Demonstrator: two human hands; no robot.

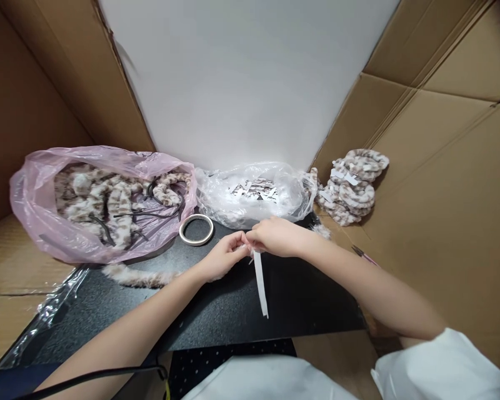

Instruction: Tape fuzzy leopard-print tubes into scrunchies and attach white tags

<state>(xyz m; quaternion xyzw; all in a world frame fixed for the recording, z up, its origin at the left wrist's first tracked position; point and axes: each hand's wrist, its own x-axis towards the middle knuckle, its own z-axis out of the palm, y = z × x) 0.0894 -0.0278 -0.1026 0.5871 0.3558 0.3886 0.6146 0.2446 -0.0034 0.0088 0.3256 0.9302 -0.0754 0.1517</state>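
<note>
My left hand point(223, 258) and my right hand point(278, 236) meet over the dark table, thumbs and fingers pinched together. A furry, brown-spotted pale strip point(137, 276) runs along the table from the left and passes behind my left forearm; a bit of fuzz shows at my fingertips, in the left hand's pinch. From beneath my right fingers a narrow white tape strip point(260, 284) hangs toward me, its lower end loose. The exact join between fur and tape is covered by my fingers. A roll of tape point(196, 242) lies flat, left of my hands.
A pink plastic bag point(37, 222) at left holds furry pieces and dark cords. Behind my hands, a clear bag point(216, 203) contains small white-and-dark pieces. Furry loops with white tags point(354, 194) are piled at right, near scissors-like tips point(359, 252). Cardboard walls point(450, 166) flank the table.
</note>
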